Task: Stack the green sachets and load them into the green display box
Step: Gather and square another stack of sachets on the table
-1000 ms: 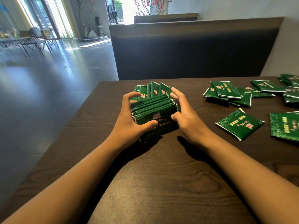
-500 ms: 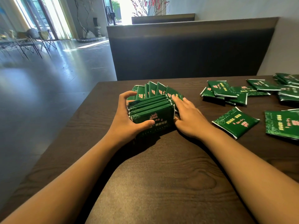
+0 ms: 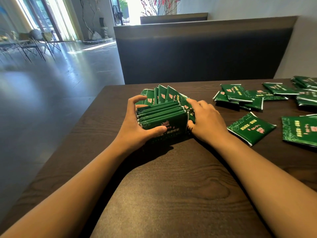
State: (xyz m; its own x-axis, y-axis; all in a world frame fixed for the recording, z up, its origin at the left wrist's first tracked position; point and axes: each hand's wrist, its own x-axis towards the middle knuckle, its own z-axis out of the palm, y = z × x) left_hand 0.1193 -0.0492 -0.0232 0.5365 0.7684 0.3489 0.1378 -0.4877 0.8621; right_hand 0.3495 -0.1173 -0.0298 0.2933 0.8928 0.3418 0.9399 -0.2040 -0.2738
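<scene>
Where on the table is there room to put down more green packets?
Bare wood shows on the table near you, between the two forearms below the stack of sachets. Another bare strip runs along the table's left edge, beside the left hand. Right of the right hand it is crowded: a loose sachet and a scattered pile lie there.

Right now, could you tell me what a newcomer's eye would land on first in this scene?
First, the block of green sachets standing on edge at the middle of the dark wooden table, gripped by the left hand while the right hand presses its right end. Behind it, more sachets fan upward. To the right, loose sachets lie scattered flat.
</scene>
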